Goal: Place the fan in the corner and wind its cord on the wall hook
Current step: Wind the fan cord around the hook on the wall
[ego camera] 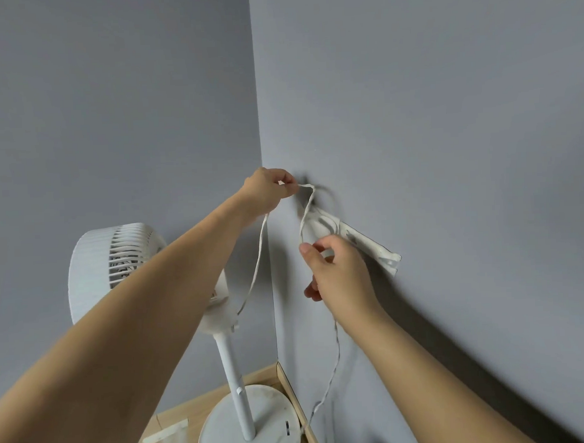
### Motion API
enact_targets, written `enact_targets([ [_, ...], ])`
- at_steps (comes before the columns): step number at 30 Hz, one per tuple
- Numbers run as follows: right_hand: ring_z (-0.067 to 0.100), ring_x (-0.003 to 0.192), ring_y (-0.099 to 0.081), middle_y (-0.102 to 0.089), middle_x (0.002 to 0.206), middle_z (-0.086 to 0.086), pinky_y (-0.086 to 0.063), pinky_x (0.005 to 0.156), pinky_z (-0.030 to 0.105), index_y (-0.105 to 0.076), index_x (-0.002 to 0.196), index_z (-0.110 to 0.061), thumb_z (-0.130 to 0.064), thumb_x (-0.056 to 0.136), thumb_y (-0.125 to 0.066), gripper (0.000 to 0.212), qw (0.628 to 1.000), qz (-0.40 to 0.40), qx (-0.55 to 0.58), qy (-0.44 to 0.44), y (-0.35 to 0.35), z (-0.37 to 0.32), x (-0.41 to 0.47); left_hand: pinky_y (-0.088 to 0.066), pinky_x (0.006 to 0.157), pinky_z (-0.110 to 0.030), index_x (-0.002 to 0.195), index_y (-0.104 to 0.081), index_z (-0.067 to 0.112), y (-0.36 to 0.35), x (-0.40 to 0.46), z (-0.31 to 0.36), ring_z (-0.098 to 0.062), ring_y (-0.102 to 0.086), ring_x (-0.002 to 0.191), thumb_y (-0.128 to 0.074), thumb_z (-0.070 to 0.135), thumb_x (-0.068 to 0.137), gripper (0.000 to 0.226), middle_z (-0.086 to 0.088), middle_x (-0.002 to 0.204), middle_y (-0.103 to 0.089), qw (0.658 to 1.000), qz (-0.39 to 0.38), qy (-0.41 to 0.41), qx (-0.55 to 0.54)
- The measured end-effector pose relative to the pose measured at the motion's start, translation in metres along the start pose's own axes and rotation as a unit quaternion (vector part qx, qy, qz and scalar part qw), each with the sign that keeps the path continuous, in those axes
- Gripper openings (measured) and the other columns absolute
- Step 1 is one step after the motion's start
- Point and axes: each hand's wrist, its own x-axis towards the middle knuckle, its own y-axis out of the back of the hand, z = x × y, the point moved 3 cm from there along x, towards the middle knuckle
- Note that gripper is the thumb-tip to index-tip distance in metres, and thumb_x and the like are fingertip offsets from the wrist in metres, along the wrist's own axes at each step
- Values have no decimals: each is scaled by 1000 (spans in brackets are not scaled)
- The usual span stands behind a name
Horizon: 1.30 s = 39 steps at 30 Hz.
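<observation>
i see a tall white plastic fan with a round base standing on the light wooden floor, right in the corner where two grey-blue walls meet. its round head with the slatted cage points to the left. its thin pole goes down to the flat round base, which sits close to the pale wooden strip at the bottom of the right wall.

a thin white cord comes up from the back of the fan head. the left hand pinches it between thumb and finger, up high, close to the right wall. from that pinch the cord makes a short bend over to the small white plastic wall hook and drops down in a loop. the hook area is blurry, so i cannot tell if the cord is really sitting on the hook or only held in front of it.

the right hand is just below the hook. its thumb and fingers are closed around the cord at the bottom of the loop. the rest of the cord hangs down from under this hand, along the wall, to the floor near the fan base.

beside the hook, a long white flat piece sticks out along the wall, slanting down to the right. i cannot tell what it is.

a strip of pale tape lies on the floor, left of the fan base.
</observation>
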Motion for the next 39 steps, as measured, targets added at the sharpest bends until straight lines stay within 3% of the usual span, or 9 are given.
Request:
enact_targets([
  [4, 33, 66, -62, -60, 69, 9, -55, 61, 53, -54, 74, -11, -58, 84, -48, 49, 999, 28, -27, 24, -2, -1, -4, -39, 50, -19, 91, -64, 14, -7, 1, 7, -16, -43, 53, -58, 19, 94, 9, 0, 63, -48, 998, 1, -45, 43],
  [7, 28, 68, -59, -60, 63, 4, -55, 71, 46, -56, 64, -16, -41, 94, -43, 42, 997, 66, 31, -10, 2, 7, -4, -45, 61, -25, 95, -64, 13, -16, -1, 11, -20, -57, 66, -54, 17, 95, 11, -1, 73, -59, 993, -13, -75, 91],
  [12, 22, 80, -64, -70, 68, 5, -53, 84, 42, -52, 90, -34, -23, 96, -36, 20, 996, 61, 54, -33, 6, 17, -10, -47, 71, -25, 95, -66, 14, -24, -4, 8, -20, -60, 80, -55, 14, 92, 12, 0, 83, -68, 985, -25, -112, 127],
  [21, 26, 50, -58, -58, 52, 3, -60, 66, 50, -53, 83, -12, -18, 98, -37, 24, 988, 38, 114, -100, 0, 14, -2, -49, 76, -29, 105, -62, 12, -24, -8, 4, -18, -58, 78, -69, 15, 85, 21, -2, 89, -65, 995, -45, -75, 54],
  [25, 22, 47, -49, -43, 68, 8, -51, 41, 30, -50, 78, -14, -29, 97, -40, 26, 983, 59, 137, -104, 1, 13, -1, -55, 86, -37, 105, -64, 1, -28, -10, -6, -19, -60, 79, -69, 19, 88, 25, -9, 91, -66, 995, -79, 27, -59],
  [30, 43, 79, -65, -49, 78, 10, -30, 30, 11, -58, 89, -23, -34, 97, -43, 20, 981, 72, 149, -98, 3, 12, 0, -54, 91, -37, 101, -66, 10, -34, -12, -12, -17, -63, 86, -62, 29, 91, 22, -3, 95, -69, 985, -85, 76, -126],
  [34, 27, 55, -54, -49, 54, 5, -43, 36, 20, -55, 88, -12, -19, 99, -38, 22, 961, 90, 235, -118, 5, 14, -8, -54, 84, -34, 98, -61, 15, -41, -14, -11, -18, -62, 82, -68, 31, 87, 21, -3, 93, -67, 984, -84, 97, -121],
  [37, 22, 46, -47, -48, 46, -2, -58, 65, 44, -53, 81, -10, -17, 101, -38, 26, 946, 101, 286, -119, 3, 15, -11, -52, 81, -33, 102, -59, 13, -42, -14, -9, -19, -60, 80, -70, 29, 85, 26, -4, 93, -66, 980, -90, 110, -140],
  [39, 23, 48, -48, -49, 47, -1, -57, 60, 38, -52, 79, -11, -18, 101, -38, 27, 941, 112, 299, -117, 4, 16, -12, -49, 80, -32, 105, -59, 13, -43, -15, -8, -19, -59, 79, -71, 31, 84, 31, -3, 91, -65, 978, -101, 117, -141],
])
